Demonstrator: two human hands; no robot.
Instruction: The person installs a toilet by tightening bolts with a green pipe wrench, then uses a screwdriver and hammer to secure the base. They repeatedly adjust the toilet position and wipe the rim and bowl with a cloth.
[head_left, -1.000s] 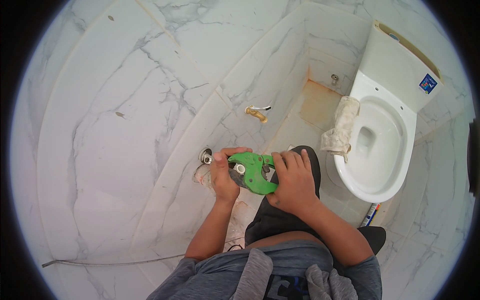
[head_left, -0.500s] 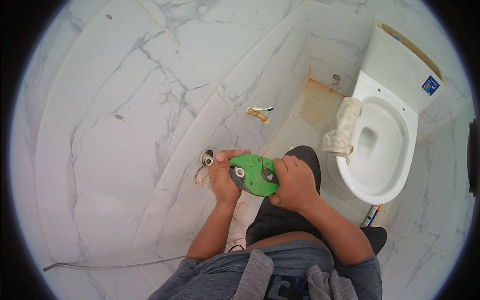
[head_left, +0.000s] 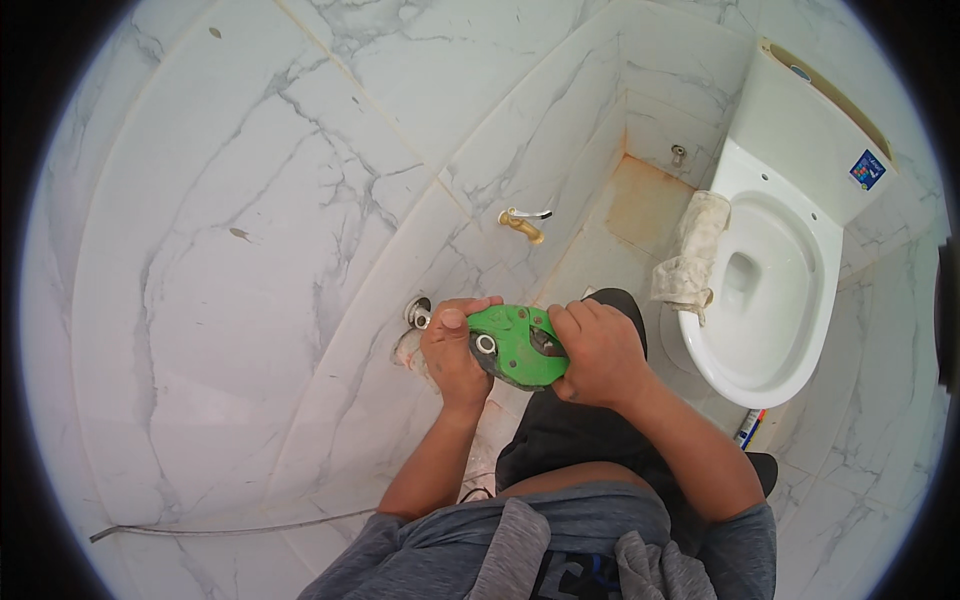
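In front of my body both hands hold a green pipe cutter (head_left: 515, 368). My left hand (head_left: 458, 360) is closed at its left end, thumb up and index finger along the top edge. My right hand (head_left: 603, 352) wraps round its right end, where the handles are mostly hidden by the fingers. A short white pipe end (head_left: 486, 344) shows as a ring against the dark jaw beside my left hand. Just beyond that hand, a round metal fitting (head_left: 418, 312) sticks out of the marbled wall.
A brass tap (head_left: 522, 226) juts from the wall. At right stands a white toilet (head_left: 815, 300), with a dirty whitish wrapped roll (head_left: 692, 255) on its rim. A tube (head_left: 750, 428) lies by its base. A thin grey hose (head_left: 235, 530) runs at lower left.
The view has shifted slightly, and the hands and pipe cutter sit a little further right in it. Both hands keep their hold.
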